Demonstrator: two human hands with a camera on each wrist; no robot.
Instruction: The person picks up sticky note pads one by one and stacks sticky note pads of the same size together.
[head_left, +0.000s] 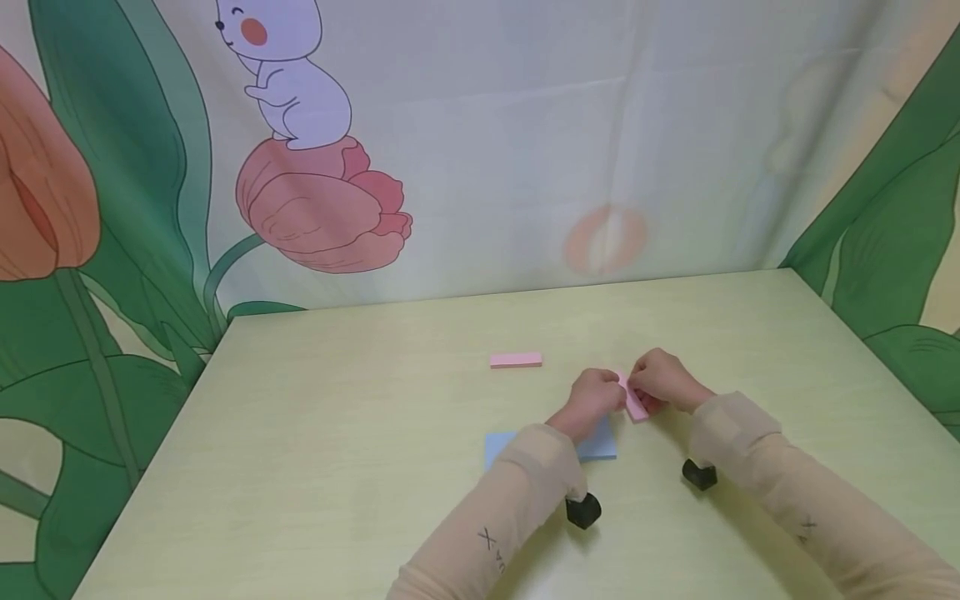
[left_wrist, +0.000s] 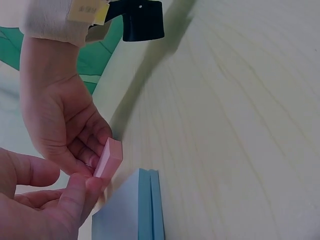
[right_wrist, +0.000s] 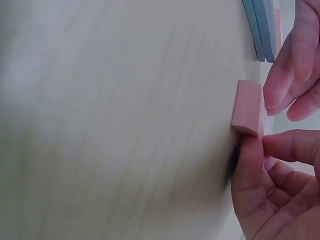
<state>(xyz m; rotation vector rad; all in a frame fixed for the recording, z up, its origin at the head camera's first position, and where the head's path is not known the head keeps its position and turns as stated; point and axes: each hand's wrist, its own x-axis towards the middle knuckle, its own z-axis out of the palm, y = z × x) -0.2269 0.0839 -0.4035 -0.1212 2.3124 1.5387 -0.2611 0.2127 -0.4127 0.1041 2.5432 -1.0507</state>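
Note:
My right hand (head_left: 666,380) pinches a narrow pink block (head_left: 636,407) between thumb and fingers, low over the table. In the right wrist view the block's end (right_wrist: 246,107) sticks out past the pinching fingers. Opposite it, my left hand (head_left: 590,400) has its fingertips right at the block's side, the fingers somewhat spread. Under the left wrist lie light-blue flat boards (head_left: 600,444), partly hidden by the sleeve; the left wrist view shows two layers at their edge (left_wrist: 150,200).
A second pink block (head_left: 516,360) lies farther back on the pale wooden table (head_left: 337,433). Black wrist cameras (head_left: 583,510) hang under both sleeves, close over the tabletop. Behind the table stands a printed curtain (head_left: 480,183) with flowers and a white animal.

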